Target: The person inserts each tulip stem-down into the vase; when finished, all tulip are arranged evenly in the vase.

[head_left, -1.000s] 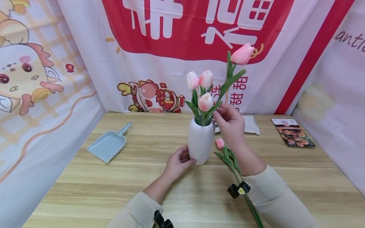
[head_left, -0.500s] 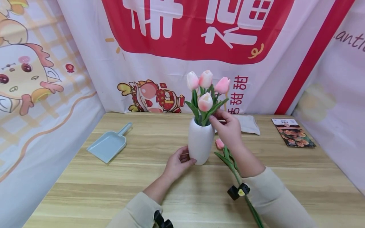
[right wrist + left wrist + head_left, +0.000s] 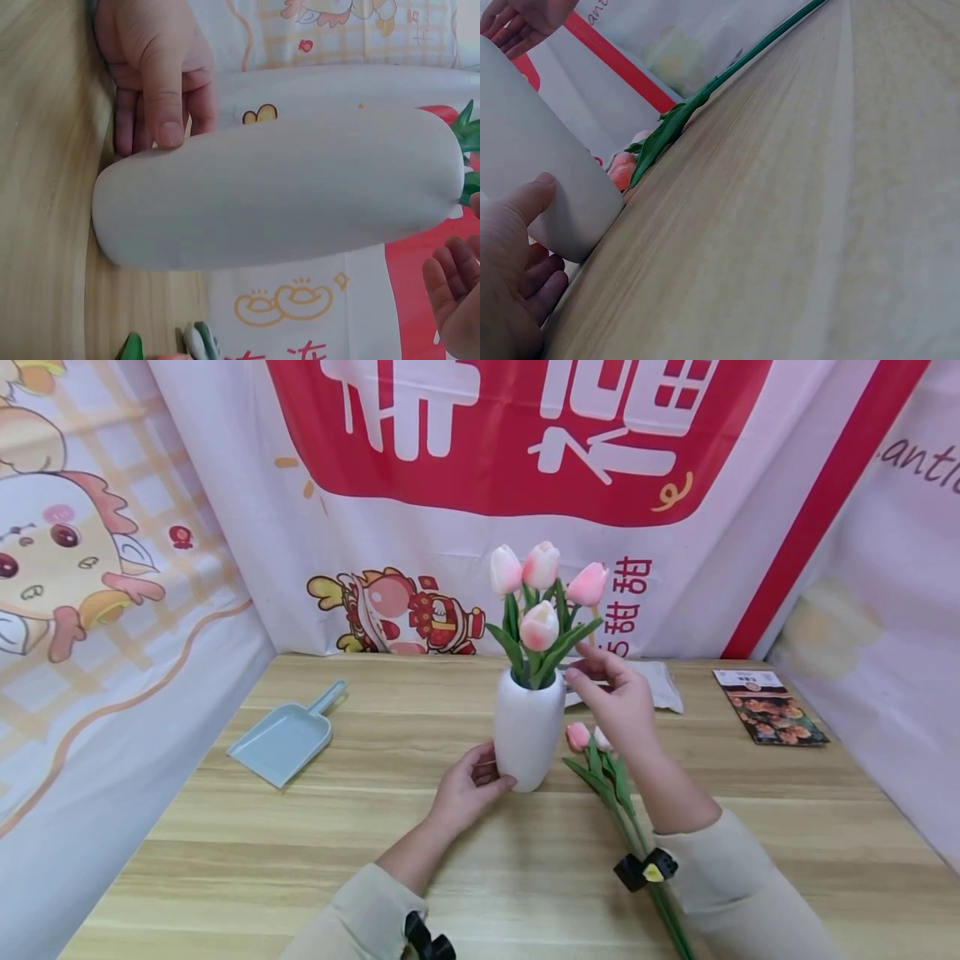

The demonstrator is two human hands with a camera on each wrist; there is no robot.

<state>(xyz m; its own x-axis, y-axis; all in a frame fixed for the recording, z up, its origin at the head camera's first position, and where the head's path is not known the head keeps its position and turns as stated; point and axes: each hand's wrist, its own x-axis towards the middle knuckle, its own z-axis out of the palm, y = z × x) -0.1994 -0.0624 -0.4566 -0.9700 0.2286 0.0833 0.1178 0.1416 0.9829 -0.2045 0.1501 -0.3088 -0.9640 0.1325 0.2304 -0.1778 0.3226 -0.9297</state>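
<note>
A white vase (image 3: 528, 735) stands upright mid-table with several pink-and-white tulips (image 3: 540, 627) in its mouth. My left hand (image 3: 465, 789) holds the vase low on its left side; in the left wrist view the thumb (image 3: 532, 199) lies against the wall and the fingers are near the base. Beside the rim, on the right, is my right hand (image 3: 618, 702), its fingers loosely bent with nothing between them. In the right wrist view this hand (image 3: 461, 300) appears apart from the vase. More tulips (image 3: 597, 783) lie on the table under my right forearm.
A pale blue dustpan (image 3: 283, 743) lies at the left. Behind the right hand is a whitish flat packet (image 3: 663, 685). A packet with a flower picture (image 3: 772, 710) lies at the far right. Printed cloths (image 3: 420, 535) hang around the wooden table (image 3: 360, 860).
A pink tulip went down into the vase at the right of the bunch. My right hand let go of it and drew slightly right. The left hand has stayed on the vase.
</note>
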